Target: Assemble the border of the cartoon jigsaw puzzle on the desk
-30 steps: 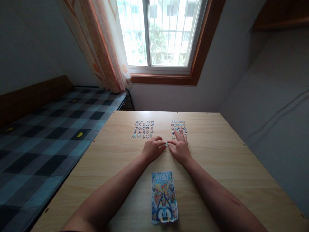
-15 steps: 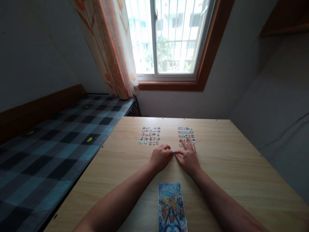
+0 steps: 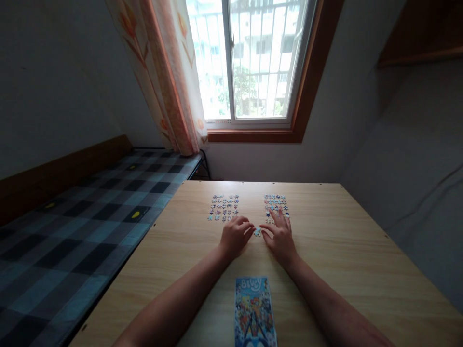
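Between my two hands, light-blue jigsaw pieces [image 3: 257,232] lie flat on the wooden table; they look joined, but they are too small to be sure. My left hand [image 3: 236,237] rests just left of them, fingers loosely bent and tips close to their edge, holding nothing that I can see. On the other side is my right hand [image 3: 282,239], with thumb and index finger apart at the pieces' right edge. Its other fingers spread over the near rows of the right group of jigsaw pieces [image 3: 275,197]. Beyond my left hand lies the left group of jigsaw pieces [image 3: 224,201], set in rows.
A blue printed picture box or card [image 3: 255,311] lies on the table [image 3: 173,284] between my forearms. To the left stands a bed with a checked cover [image 3: 97,226]. A curtain [image 3: 170,96] and a window [image 3: 260,62] are behind the table.
My fingers have drawn slightly apart from the small pieces, so more of them shows now. The view has tilted up a little.
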Motion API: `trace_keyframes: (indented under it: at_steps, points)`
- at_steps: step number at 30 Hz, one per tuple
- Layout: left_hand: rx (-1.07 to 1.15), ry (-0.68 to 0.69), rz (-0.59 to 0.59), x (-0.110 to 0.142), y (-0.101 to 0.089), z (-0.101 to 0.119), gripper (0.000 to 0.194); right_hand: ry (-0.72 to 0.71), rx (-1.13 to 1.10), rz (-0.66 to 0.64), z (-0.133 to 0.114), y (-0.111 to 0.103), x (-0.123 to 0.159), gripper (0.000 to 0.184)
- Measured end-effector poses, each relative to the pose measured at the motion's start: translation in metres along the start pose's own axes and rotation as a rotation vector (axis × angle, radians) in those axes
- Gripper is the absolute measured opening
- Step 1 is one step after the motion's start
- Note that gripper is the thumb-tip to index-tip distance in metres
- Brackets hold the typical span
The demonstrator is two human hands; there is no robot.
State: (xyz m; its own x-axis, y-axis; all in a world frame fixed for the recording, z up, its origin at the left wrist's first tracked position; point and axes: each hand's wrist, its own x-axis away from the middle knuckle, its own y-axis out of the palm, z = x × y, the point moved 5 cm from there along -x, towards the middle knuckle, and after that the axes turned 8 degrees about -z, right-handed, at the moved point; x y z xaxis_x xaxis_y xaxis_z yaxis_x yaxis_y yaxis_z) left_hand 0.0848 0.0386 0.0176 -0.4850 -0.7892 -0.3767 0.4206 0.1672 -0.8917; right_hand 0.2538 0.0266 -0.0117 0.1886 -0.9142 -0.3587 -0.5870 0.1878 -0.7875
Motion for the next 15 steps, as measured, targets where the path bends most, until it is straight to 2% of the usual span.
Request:
trace_keyframes:
  at_steps: [3, 5, 8, 11, 15]
  points:
    - [-0.08, -0.112, 0.021, -0.014, -0.014, -0.025, 0.026, 0.0, -0.029, 0.061, 0.002, -0.002, -0.001, 0.022]
    - [-0.169, -0.218, -0.044, -0.029, -0.021, -0.049, 0.024, 0.01, -0.044, 0.087, 0.004, -0.003, -0.003, 0.022]
    - [-0.3, -0.368, -0.148, -0.056, -0.029, -0.086, 0.03, 0.033, -0.064, 0.121, 0.006, -0.004, -0.005, 0.028]
    - [-0.363, -0.445, -0.258, -0.079, -0.028, -0.112, 0.032, 0.037, -0.076, 0.158, 0.008, -0.005, -0.006, 0.035]
    - [-0.351, -0.449, -0.357, -0.098, -0.016, -0.131, 0.019, 0.039, -0.081, 0.186, 0.011, -0.008, -0.007, 0.037]
